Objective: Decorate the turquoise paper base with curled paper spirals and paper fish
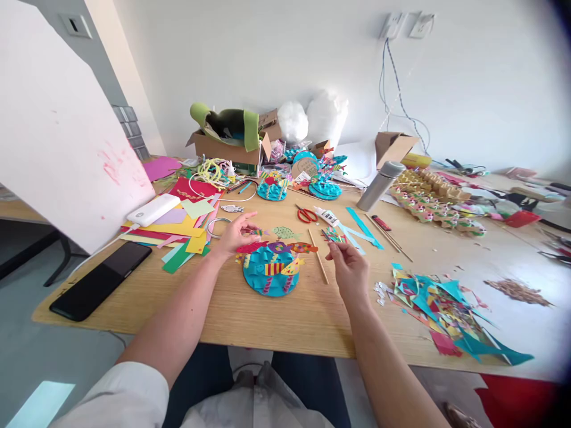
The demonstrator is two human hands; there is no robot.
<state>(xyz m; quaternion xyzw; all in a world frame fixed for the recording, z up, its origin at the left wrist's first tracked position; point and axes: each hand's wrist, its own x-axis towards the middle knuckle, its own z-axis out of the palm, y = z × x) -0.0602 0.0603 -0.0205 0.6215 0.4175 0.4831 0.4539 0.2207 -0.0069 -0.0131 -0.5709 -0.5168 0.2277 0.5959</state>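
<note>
A round blue paper craft (270, 279) stands on the table before me, covered in crinkled blue paper with paper fish and pink twisted strips. My left hand (238, 235) is raised at its upper left, thumb and fingers closed around a small multicoloured paper fish (259, 232). Right of the craft, my right hand (350, 267) makes a pinch; whatever lies between its fingertips is too small to make out. Just beyond that hand is a pile of small colourful paper pieces (333, 235). A dotted green paper fish (284, 232) lies behind the craft. One wooden stick (318, 257) rests between the craft and my right hand.
Red scissors (306, 214), a white glue bottle (327, 216) and a grey flask (381, 185) stand or lie farther back. Paper scraps (450, 312) spread at right. Coloured sheets (187, 235), a white power bank (153, 209) and a black phone (102, 280) are at left.
</note>
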